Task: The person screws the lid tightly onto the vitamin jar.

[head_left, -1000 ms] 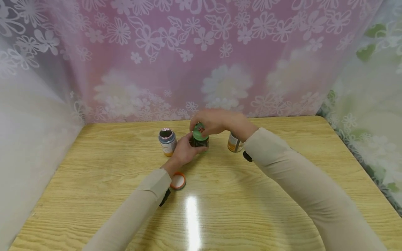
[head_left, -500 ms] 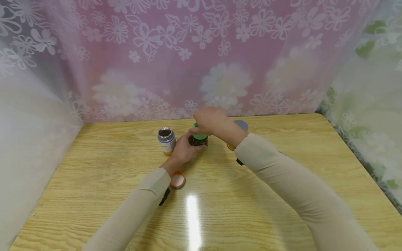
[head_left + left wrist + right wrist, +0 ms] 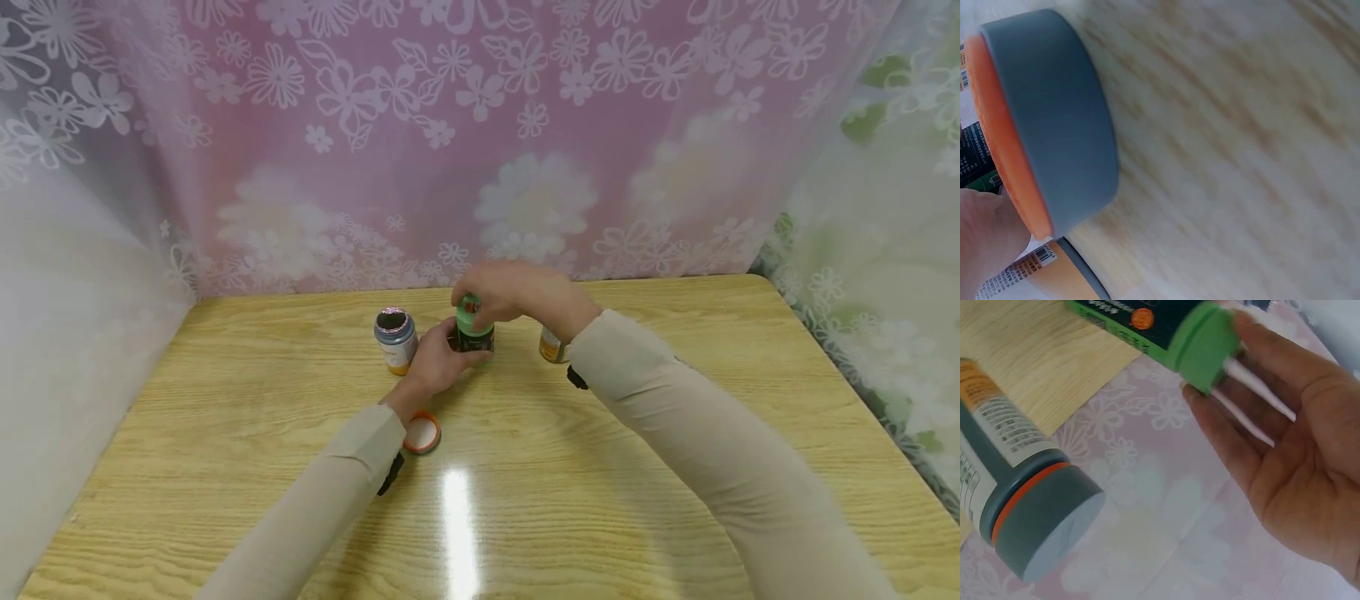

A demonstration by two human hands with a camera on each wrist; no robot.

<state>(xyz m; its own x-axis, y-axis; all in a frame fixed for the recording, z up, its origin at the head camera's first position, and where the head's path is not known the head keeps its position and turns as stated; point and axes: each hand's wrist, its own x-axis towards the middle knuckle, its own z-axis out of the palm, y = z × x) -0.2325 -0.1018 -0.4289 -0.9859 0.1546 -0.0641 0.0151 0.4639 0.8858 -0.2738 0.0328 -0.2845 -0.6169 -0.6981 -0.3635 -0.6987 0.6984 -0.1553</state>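
A flowered pink curtain (image 3: 480,125) hangs behind a wooden desk (image 3: 600,467) that fills the lower half of the head view. Two arms in beige sleeves (image 3: 720,450) reach in over the desk to its far middle. There a dark bottle (image 3: 475,338) with a green cap (image 3: 469,314) stands upright. The left hand (image 3: 435,360) is curled round the bottle's body from the near side, holding it. The right hand (image 3: 504,292) comes from above, its fingers (image 3: 1235,375) closed on the green cap. Just left of the bottle stands an open bottle (image 3: 394,337) with a grey neck; to the right, partly hidden by the right wrist, stands a capped grey bottle (image 3: 1016,500). A loose orange-rimmed cap (image 3: 422,433) lies on the desk beside the left wrist.
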